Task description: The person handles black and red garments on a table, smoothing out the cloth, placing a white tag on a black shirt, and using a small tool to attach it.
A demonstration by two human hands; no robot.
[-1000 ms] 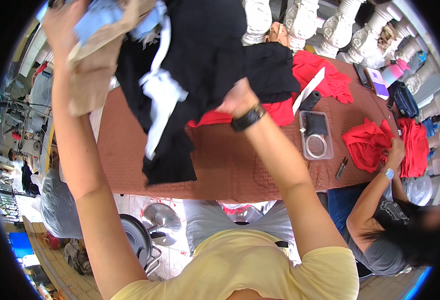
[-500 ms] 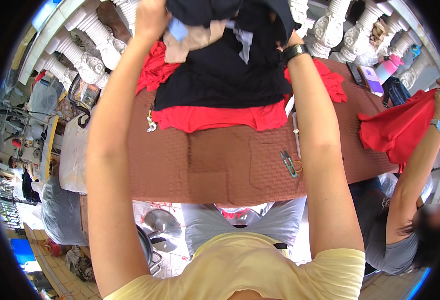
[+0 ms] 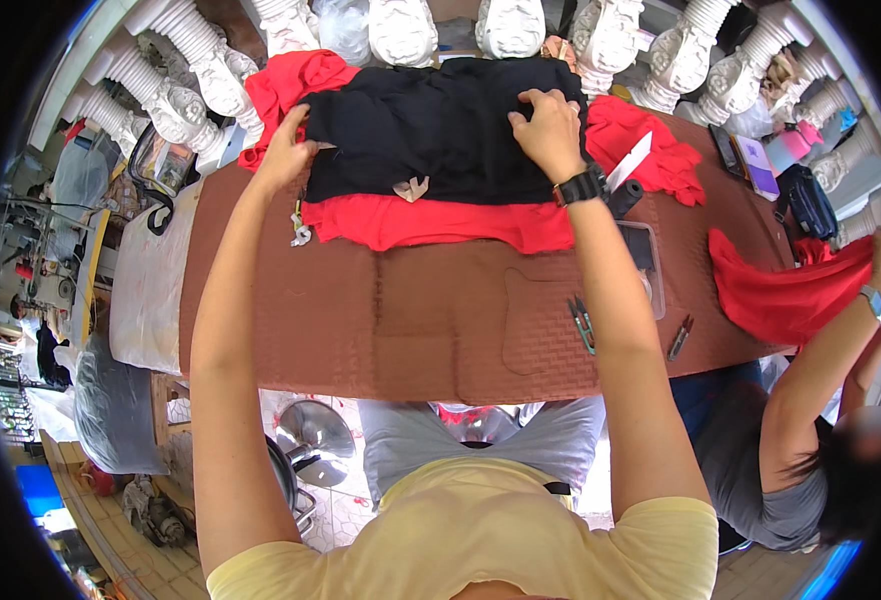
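A folded-looking length of matte black cloth lies at twelve o'clock on the counter covered in brown woven-textured fabric, with a band of bright red fabric showing beneath its six o'clock edge. The left hand meets the black cloth at its nine o'clock end, its grip part open with thumb and forefinger spread; the right hand bears on it toward three o'clock, its grip loosely curled, fingertips down on the weave. Whether either pinches a fold, I cannot tell. To handle it well, I judge, the two hands should draw evenly toward nine and three, gently enough not to stretch the weave, then smooth the ripples from the middle outward, keeping the red layer from dragging along. The small crumpled beige scrap at the black cloth's seven o'clock edge could be caught in a crease, so it is best kept loose. The teal-handled thread snips lie at four o'clock on the counter, well apart from the black cloth.
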